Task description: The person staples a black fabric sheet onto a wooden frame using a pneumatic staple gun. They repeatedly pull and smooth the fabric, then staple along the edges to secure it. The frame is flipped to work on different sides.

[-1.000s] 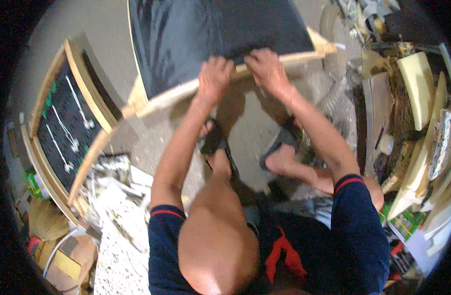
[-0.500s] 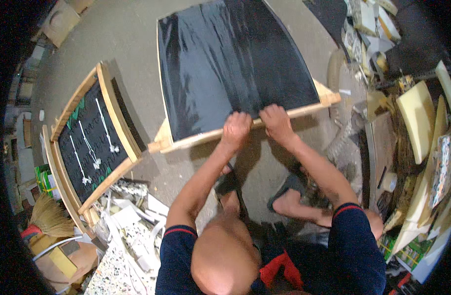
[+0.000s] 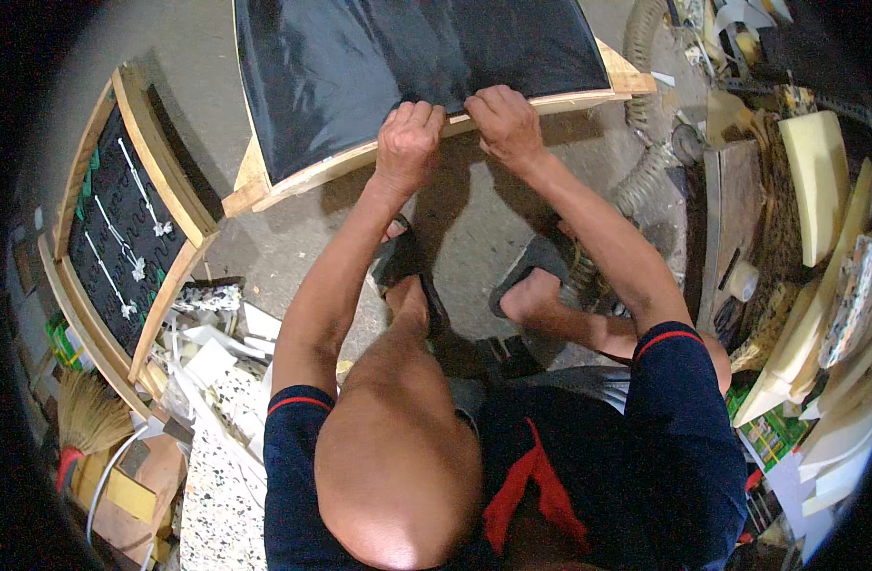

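A shiny black sheet [image 3: 341, 76] is stretched across a wooden frame [image 3: 322, 175] in front of me. My left hand [image 3: 409, 145] is closed at the frame's near rail, fingers curled over the edge of the sheet. Just to its right, my right hand [image 3: 506, 124] is likewise closed on the sheet's edge, knuckles up. A small gap lies between the two hands. Faint creases run through the sheet from where they grip. The fingertips and the sheet's edge inside them are hidden.
At left, another wooden frame [image 3: 177, 171] carries black webbing, wavy springs and white cords. Speckled foam [image 3: 222, 495] and white scraps lie below it, beside a broom [image 3: 88, 409]. Foam pieces [image 3: 812, 181] crowd the right side, near a ribbed hose [image 3: 640, 181]. My sandalled feet stand between.
The sheet-covered frame and both hands sit higher and further left in view, as do the surroundings. The hands stay closed at the near rail, and the gap between them looks much the same.
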Demonstrator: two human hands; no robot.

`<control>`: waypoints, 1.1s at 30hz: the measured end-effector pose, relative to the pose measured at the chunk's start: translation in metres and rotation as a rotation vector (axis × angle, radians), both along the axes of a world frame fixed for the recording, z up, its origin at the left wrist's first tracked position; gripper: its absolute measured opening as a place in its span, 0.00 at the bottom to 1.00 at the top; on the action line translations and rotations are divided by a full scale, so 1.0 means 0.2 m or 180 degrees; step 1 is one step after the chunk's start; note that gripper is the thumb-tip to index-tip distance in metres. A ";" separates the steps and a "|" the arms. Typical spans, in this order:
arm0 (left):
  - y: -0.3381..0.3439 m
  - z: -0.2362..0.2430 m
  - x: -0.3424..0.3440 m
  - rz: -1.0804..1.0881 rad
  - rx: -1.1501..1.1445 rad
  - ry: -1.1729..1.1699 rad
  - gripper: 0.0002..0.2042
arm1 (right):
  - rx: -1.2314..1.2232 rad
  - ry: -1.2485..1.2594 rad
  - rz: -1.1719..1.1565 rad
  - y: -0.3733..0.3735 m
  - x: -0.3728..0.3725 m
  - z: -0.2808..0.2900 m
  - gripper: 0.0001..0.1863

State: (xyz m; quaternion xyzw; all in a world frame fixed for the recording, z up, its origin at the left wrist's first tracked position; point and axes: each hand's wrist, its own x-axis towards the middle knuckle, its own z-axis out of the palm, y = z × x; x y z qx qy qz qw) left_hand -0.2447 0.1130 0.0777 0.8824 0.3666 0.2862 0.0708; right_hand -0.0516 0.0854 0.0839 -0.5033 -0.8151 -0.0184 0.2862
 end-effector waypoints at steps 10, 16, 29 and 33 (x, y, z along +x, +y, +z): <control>-0.03 -0.03 0.00 0.0035 0.0229 0.0435 0.09 | -0.0020 -0.0043 -0.0264 -0.06 -0.04 -0.04 0.13; -0.03 -0.04 0.02 0.0067 0.0488 0.0306 0.07 | -0.0554 -0.0338 -0.0494 -0.10 -0.05 -0.03 0.13; -0.19 -0.04 0.10 0.0412 0.0367 0.0734 0.22 | 0.0009 -0.0037 -0.0563 -0.17 -0.09 -0.06 0.20; -0.22 -0.07 0.13 0.0594 0.0370 0.0831 0.23 | -0.0157 0.0336 -0.0555 -0.20 -0.08 -0.03 0.18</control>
